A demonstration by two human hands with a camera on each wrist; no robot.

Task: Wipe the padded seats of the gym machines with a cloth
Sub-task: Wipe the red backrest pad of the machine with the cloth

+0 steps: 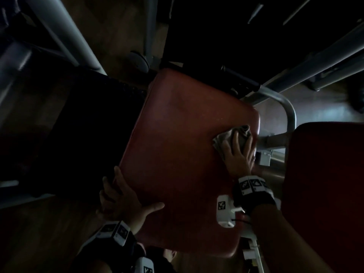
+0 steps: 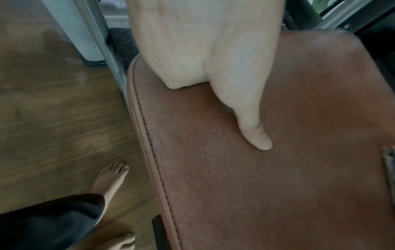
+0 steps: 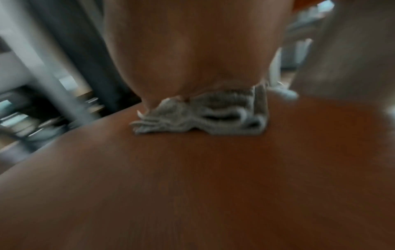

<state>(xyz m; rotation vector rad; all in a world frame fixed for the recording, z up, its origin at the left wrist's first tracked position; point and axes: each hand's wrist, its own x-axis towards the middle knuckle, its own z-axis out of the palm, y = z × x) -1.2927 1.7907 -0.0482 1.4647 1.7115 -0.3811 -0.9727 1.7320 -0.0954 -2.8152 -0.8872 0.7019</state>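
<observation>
A red-brown padded seat [image 1: 177, 144] fills the middle of the head view. My left hand [image 1: 122, 198] grips its near left edge, the thumb lying on top and the fingers curled over the side. The left wrist view shows that thumb flat on the grained seat [image 2: 256, 186], below my left hand [image 2: 203, 50]. My right hand [image 1: 239, 154] presses a bunched grey cloth [image 1: 222, 139] onto the seat near its right edge, with the fingers spread over it. In the blurred right wrist view the cloth [image 3: 203, 118] lies crumpled under my right hand [image 3: 192, 50] on the seat [image 3: 192, 186].
A second red pad [image 1: 325, 194] stands close on the right. Grey steel frame tubes run behind the seat [image 1: 289, 111] and at the upper left [image 1: 65, 32]. Wooden floor [image 2: 53, 118] lies left of the seat, with my bare foot [image 2: 111, 179] on it.
</observation>
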